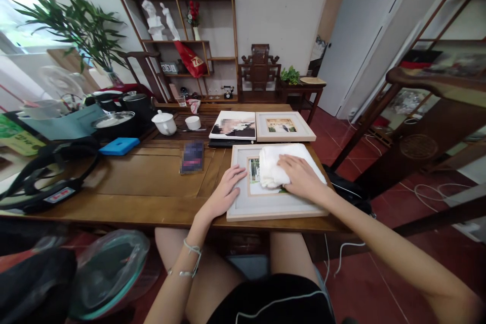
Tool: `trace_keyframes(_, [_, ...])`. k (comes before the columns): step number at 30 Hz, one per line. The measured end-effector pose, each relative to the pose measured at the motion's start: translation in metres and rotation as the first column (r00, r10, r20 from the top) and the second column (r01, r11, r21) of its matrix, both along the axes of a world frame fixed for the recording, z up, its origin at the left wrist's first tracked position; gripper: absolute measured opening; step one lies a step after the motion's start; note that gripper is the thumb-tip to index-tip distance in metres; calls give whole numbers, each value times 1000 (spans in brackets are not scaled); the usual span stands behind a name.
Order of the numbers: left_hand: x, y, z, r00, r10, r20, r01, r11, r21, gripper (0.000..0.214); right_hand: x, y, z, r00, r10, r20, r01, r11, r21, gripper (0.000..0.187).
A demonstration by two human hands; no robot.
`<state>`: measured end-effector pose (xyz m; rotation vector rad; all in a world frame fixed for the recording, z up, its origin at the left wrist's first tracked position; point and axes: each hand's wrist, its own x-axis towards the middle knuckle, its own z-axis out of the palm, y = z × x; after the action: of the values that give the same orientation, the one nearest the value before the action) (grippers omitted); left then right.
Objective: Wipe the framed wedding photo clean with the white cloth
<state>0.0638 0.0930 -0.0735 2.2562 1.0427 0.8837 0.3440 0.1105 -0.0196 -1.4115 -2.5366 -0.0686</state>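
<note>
A light wooden picture frame (279, 213) lies flat at the table's front edge, with a small photo (253, 172) in its middle. Bunched over part of that photo is a white cloth (270, 162). My right hand (304, 177) presses the cloth down against the frame, its fingers curved over the fabric. On the frame's left edge rests my left hand (228, 190), fingers spread and lying flat, apart from the cloth.
Behind the frame lie a photo album (233, 125) and a second framed photo (284, 126). A white lidded teapot (164, 122), a cup (193, 122), a blue box (120, 146) and a black headset (49, 182) are on the wooden table (152, 182). A lined bin (114, 273) stands below left.
</note>
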Motion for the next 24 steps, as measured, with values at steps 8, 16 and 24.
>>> trace_keyframes(8, [3, 4, -5, 996, 73, 45, -74, 997, 18, 61, 3, -9, -17, 994, 103, -23, -103, 995, -2, 71])
trace_keyframes(16, [22, 10, -10, 965, 261, 40, -262, 965, 27, 56, 11, -45, -11, 943, 332, -4, -331, 939, -94, 80])
trace_keyframes(24, [20, 12, -12, 975, 211, 65, -211, 977, 7, 56, 20, 5, 0, 977, 204, -70, -206, 978, -22, 69])
